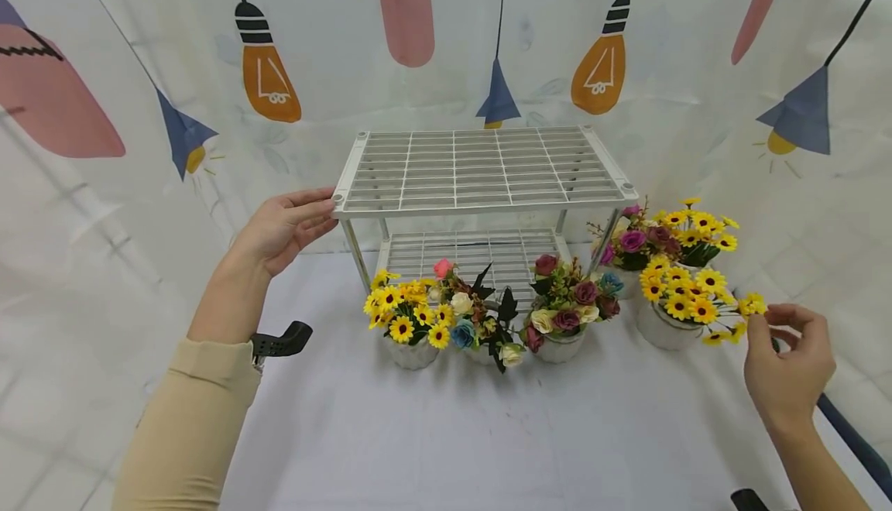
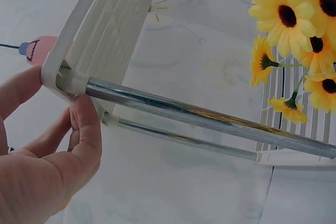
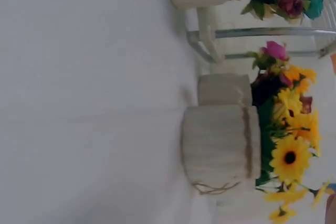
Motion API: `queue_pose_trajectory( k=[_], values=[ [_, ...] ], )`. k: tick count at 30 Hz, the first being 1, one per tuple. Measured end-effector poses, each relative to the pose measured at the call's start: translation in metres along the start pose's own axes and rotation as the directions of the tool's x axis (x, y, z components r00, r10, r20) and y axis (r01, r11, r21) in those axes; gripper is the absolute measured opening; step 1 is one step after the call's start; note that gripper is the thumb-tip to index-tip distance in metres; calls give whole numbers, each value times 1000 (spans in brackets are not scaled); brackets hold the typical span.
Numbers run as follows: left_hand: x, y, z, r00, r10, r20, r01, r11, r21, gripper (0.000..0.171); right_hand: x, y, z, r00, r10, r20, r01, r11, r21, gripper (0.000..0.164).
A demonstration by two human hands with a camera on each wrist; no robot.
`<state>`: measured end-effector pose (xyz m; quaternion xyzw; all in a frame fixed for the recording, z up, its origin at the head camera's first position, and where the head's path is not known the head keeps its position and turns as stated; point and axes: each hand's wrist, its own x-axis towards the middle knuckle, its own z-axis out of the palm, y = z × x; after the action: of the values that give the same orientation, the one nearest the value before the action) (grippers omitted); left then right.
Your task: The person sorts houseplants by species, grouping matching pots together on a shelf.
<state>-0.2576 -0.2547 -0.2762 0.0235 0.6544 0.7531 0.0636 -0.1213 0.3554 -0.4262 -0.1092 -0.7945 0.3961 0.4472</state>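
My left hand (image 1: 287, 226) grips the front left corner of a white two-tier wire rack (image 1: 481, 206). In the left wrist view, the fingers hold that corner where it meets a metal post (image 2: 205, 116). On the right, my right hand (image 1: 790, 360) pinches a yellow artificial flower (image 1: 752, 304) between thumb and fingertips. That flower leans out from a pot of yellow daisies (image 1: 669, 328), which stands on the table. In the right wrist view, the pale pot (image 3: 218, 142) has twine around it, and only a sliver of the hand shows at the edge.
In front of the rack stand a yellow daisy pot (image 1: 411, 352), a mixed-flower pot (image 1: 481, 354) and a rose pot (image 1: 560, 347). More potted flowers (image 1: 632, 241) are beside the rack's right side. A printed curtain (image 1: 334, 54) hangs behind the white table (image 1: 488, 449).
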Motion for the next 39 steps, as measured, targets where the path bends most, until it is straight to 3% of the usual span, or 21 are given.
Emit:
queue_pose_trajectory(
  k=[3,7,10,12,16,22,27,29,34,39],
  values=[
    [1,0,0,1000,-10,12,10,1000,-15,53,-16,5,1,995,99,-33,-99,995,16,28],
    [1,0,0,1000,-6,17,7,1000,-16,60,-30,8,5,983,186,-13,-185,982,26,31],
    [1,0,1,1000,-2,22,2,1000,-17,65,-40,8,9,959,281,18,-282,959,29,32],
    [2,0,0,1000,3,25,-3,1000,-14,64,-48,9,15,927,371,51,-373,927,32,35],
    [2,0,0,1000,6,17,-6,1000,-21,61,-63,12,27,829,539,150,-546,838,4,46],
    [3,-2,1,1000,3,-1,-3,1000,-17,54,-71,20,45,759,606,238,-614,787,-48,78],
    [2,-3,2,1000,-1,-25,1,1000,-12,44,-71,25,54,684,662,308,-680,731,-60,95],
    [1,-3,2,1000,-5,-24,5,1000,-21,45,-68,27,57,689,651,318,-672,739,-58,96],
    [2,-2,2,999,5,-34,-4,1000,24,54,-59,30,63,740,586,330,-622,783,3,95],
    [1,-1,3,999,0,-32,1,1000,15,55,-51,35,70,771,544,330,-591,804,56,99]
  ],
)
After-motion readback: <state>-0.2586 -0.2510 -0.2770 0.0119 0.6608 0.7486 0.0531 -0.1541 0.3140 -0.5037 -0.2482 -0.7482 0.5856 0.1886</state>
